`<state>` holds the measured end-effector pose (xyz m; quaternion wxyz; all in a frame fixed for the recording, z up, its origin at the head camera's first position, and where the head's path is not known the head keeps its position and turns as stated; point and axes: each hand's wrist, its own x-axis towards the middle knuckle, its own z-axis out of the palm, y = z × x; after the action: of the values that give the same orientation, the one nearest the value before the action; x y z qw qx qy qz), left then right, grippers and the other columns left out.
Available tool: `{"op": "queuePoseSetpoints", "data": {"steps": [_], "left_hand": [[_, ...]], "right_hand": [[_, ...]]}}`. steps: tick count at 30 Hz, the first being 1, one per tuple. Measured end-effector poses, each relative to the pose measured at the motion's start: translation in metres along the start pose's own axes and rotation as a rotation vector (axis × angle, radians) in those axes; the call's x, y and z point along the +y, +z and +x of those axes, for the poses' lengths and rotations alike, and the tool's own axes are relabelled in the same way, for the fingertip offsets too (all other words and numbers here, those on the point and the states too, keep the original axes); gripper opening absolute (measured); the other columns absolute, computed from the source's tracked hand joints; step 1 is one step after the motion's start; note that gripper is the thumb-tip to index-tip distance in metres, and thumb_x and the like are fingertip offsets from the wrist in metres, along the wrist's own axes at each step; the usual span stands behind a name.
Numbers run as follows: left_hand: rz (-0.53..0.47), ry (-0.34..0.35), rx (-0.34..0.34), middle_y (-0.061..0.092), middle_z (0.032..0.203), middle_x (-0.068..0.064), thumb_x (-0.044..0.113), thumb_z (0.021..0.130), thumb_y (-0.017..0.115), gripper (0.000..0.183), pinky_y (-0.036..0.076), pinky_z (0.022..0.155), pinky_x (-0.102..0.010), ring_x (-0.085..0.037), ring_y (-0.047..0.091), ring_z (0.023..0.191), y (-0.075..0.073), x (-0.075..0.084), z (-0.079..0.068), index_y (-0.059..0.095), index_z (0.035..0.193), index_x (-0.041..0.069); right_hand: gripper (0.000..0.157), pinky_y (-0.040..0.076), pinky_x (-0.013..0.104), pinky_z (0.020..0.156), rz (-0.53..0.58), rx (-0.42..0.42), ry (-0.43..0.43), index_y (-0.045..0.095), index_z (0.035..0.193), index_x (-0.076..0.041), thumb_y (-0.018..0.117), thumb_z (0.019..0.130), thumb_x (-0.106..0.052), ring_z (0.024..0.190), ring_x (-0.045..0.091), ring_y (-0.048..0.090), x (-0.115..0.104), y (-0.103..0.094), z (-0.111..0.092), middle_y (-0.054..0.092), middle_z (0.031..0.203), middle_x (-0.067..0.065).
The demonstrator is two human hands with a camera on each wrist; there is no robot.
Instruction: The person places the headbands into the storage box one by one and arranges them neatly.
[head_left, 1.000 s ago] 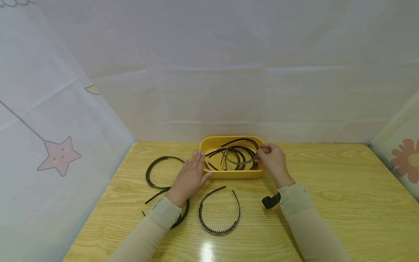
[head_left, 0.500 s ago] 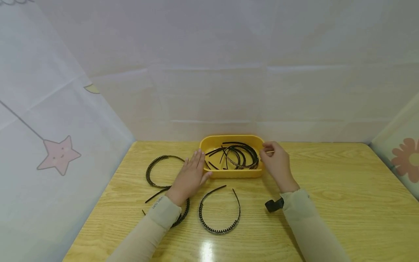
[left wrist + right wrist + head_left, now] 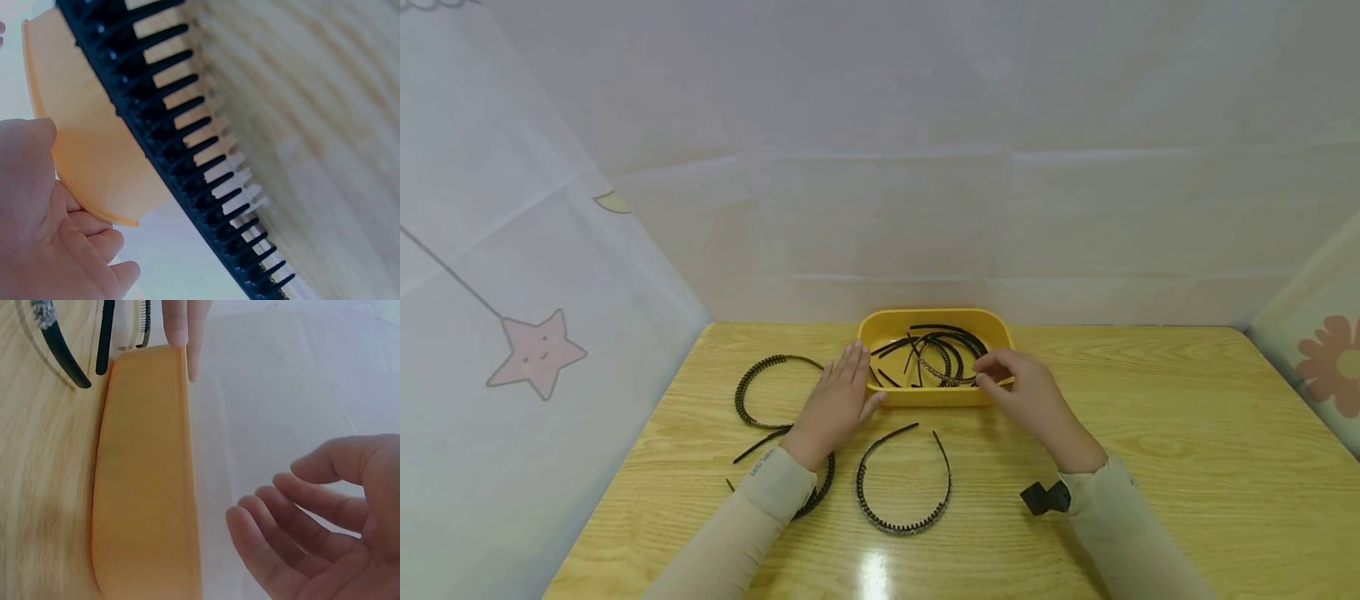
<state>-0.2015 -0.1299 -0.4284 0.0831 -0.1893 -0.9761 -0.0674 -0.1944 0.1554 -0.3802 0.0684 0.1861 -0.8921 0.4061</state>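
A yellow plastic box [image 3: 940, 398] stands at the back of the table with several black toothed headbands [image 3: 973, 340] lying overlapped inside. My left hand [image 3: 835, 404] rests against the box's left end, fingers straight along it. Over the right front of the box is my right hand [image 3: 1037, 400]. In the right wrist view this hand [image 3: 319, 531] has loosely bent fingers, with nothing between them and the thumb. One headband [image 3: 901, 528] lies on the table in front of the box. Further left lies another headband [image 3: 742, 400], and a dark headband [image 3: 826, 483] is partly hidden under my left wrist.
The wooden table [image 3: 1150, 400] runs up to a pale cloth backdrop [image 3: 880, 167] close behind the box. A black strap end [image 3: 1045, 497] hangs from the right sleeve above the table. Patterned cloth [image 3: 535, 250] closes off the left side.
My right hand has let go of a headband, which settled lower among the others in the box. The hand then shifted left over the front rim. My left hand stays in place.
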Motion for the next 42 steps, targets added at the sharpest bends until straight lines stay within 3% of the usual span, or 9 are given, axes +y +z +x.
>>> {"op": "queuePoseSetpoints", "data": {"steps": [9,14,18,23,27,34,42], "left_hand": [[0.008,-0.005,0.002,0.011,0.154,-0.016,0.048,0.097,0.038,0.074,0.019,0.112,-0.051,-0.029,0.013,0.142,-0.003,0.001,0.0,0.007,0.147,0.003],[-0.001,-0.003,-0.002,0.011,0.154,-0.016,0.047,0.097,0.039,0.074,0.016,0.112,-0.05,-0.028,0.011,0.142,-0.002,0.002,0.0,0.008,0.147,0.003],[0.008,0.0,-0.011,0.01,0.154,-0.016,0.049,0.097,0.035,0.074,0.017,0.112,-0.051,-0.027,0.008,0.142,-0.001,0.001,0.0,0.007,0.148,0.003],[0.005,-0.009,-0.017,0.01,0.155,-0.015,0.05,0.097,0.034,0.074,0.017,0.113,-0.05,-0.024,0.005,0.142,-0.001,0.002,0.0,0.009,0.148,0.003],[0.003,-0.01,-0.012,0.01,0.155,-0.015,0.049,0.097,0.035,0.073,0.018,0.113,-0.05,-0.024,0.005,0.142,-0.001,0.001,0.0,0.012,0.148,0.002],[0.004,0.0,0.006,0.012,0.154,-0.016,0.049,0.097,0.037,0.073,0.02,0.112,-0.051,-0.029,0.014,0.142,0.003,0.0,0.001,0.015,0.148,0.001],[-0.009,-0.01,0.003,0.01,0.155,-0.015,0.049,0.097,0.038,0.073,0.019,0.113,-0.05,-0.028,0.011,0.142,0.003,0.0,0.001,0.016,0.148,0.001]], "right_hand": [[0.012,0.053,0.023,0.069,-0.172,-0.283,-0.407,0.065,0.098,-0.011,0.064,0.087,-0.013,0.079,0.005,0.057,-0.014,0.006,-0.02,0.062,0.092,-0.003],[0.012,0.052,0.021,0.07,-0.163,-0.359,-0.518,0.066,0.098,-0.014,0.066,0.085,-0.013,0.081,0.005,0.056,-0.021,0.013,-0.031,0.061,0.094,-0.005],[0.011,0.05,0.017,0.075,-0.184,-0.434,-0.555,0.066,0.096,-0.016,0.066,0.085,-0.015,0.084,0.006,0.058,-0.023,0.023,-0.039,0.061,0.095,-0.006],[0.012,0.049,0.018,0.081,-0.177,-0.56,-0.521,0.067,0.097,-0.014,0.065,0.086,-0.018,0.088,0.005,0.059,-0.025,0.034,-0.046,0.063,0.095,-0.006],[0.013,0.049,0.017,0.081,-0.197,-0.611,-0.519,0.069,0.097,-0.013,0.066,0.085,-0.017,0.088,0.003,0.058,-0.029,0.04,-0.048,0.063,0.095,-0.007],[0.016,0.047,0.013,0.08,-0.223,-0.715,-0.513,0.069,0.097,-0.016,0.07,0.081,-0.016,0.088,-0.001,0.056,-0.032,0.049,-0.051,0.062,0.094,-0.011],[0.015,0.045,0.009,0.073,-0.259,-0.733,-0.57,0.069,0.091,-0.019,0.071,0.078,-0.013,0.081,-0.004,0.054,-0.032,0.057,-0.052,0.06,0.087,-0.013]]}}
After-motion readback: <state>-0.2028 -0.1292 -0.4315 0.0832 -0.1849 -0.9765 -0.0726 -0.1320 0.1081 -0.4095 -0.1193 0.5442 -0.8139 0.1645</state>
